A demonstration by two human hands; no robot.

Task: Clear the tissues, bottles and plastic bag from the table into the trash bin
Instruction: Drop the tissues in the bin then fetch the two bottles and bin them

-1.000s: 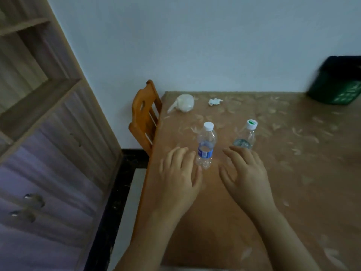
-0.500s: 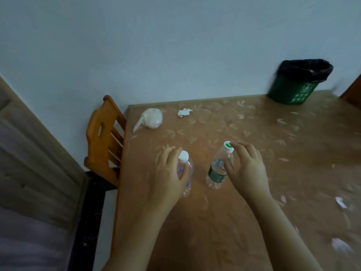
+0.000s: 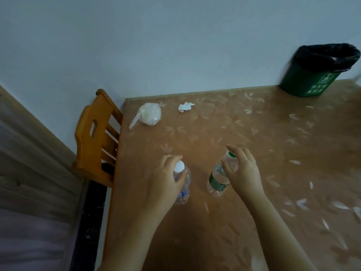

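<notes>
While both bottles stand upright, left hand grips white-capped bottle, right hand grips green-capped bottle

table: tied plastic bag at 11 o'clock | crumpled tissue right of it | two bottles, white-capped left, green-capped right | lined bin at 2 o'clock | wooden chair at 9 o'clock

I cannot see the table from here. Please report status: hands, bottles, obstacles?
Left hand gripping blue-label bottle. Right hand closing on green-label bottle, both upright on table. Tissue, plastic bag untouched. Trash bin far right, path open.
</notes>
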